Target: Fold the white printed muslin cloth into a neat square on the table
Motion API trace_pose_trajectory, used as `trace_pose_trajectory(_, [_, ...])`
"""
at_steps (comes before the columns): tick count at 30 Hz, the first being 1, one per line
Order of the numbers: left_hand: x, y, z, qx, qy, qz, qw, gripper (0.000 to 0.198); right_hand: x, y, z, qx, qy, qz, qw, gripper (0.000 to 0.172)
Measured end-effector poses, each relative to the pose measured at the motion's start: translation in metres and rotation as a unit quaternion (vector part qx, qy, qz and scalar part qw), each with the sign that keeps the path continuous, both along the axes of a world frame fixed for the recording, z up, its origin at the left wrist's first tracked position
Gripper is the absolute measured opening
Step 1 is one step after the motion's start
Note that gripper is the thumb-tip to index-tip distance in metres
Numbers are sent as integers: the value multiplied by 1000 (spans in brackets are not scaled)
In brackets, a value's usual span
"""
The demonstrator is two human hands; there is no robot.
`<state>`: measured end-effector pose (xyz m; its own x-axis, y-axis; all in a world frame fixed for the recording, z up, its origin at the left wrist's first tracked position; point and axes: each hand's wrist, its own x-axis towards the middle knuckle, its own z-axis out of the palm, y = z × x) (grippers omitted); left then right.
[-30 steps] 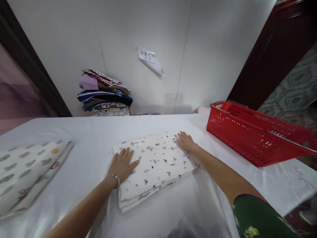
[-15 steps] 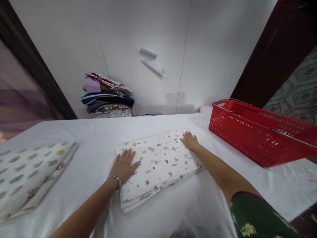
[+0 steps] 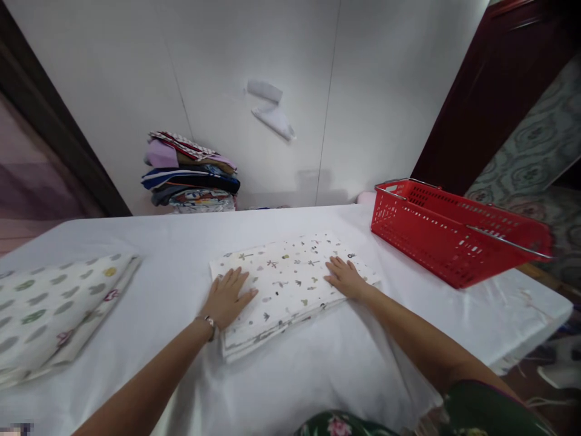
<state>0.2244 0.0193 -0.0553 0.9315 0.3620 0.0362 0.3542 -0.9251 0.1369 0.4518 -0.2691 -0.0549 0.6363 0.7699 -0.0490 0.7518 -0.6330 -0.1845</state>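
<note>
A folded white cloth with small plant and tree prints lies flat on the white-covered table. My left hand rests on its left edge, palm down with the fingers spread. On the right part of the same cloth lies my right hand, also flat with its fingers apart. Neither hand grips anything. Another folded cloth, white with grey and green spots, is at the far left of the table, touched by no hand.
A red plastic basket with metal handles stands on the table at the right. Behind the table's back edge rises a stack of folded clothes against the grey wall.
My right hand has shifted toward me from the cloth's far right corner, uncovering that corner. My left hand stays on the left edge. The view has moved slightly.
</note>
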Motion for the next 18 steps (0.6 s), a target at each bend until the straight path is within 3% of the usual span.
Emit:
trace_pose_trajectory(3, [-18, -19, -4, 2, -7, -68, 998, 65, -6, -6, -3, 2, 9, -3, 1000, 60])
trace_pose_trajectory(8, [-28, -24, -9, 4, -18, -84, 996, 61, 0, -16, 0, 14, 20, -20, 999, 59])
trace_pose_trajectory(13, [-35, -21, -11, 13, -54, -102, 993, 56, 21, -55, -6, 27, 3, -87, 996, 54])
trace_pose_trajectory(18, [-60, -34, -20, 60, -111, -186, 974, 52, 32, -86, -13, 88, 15, -134, 987, 56])
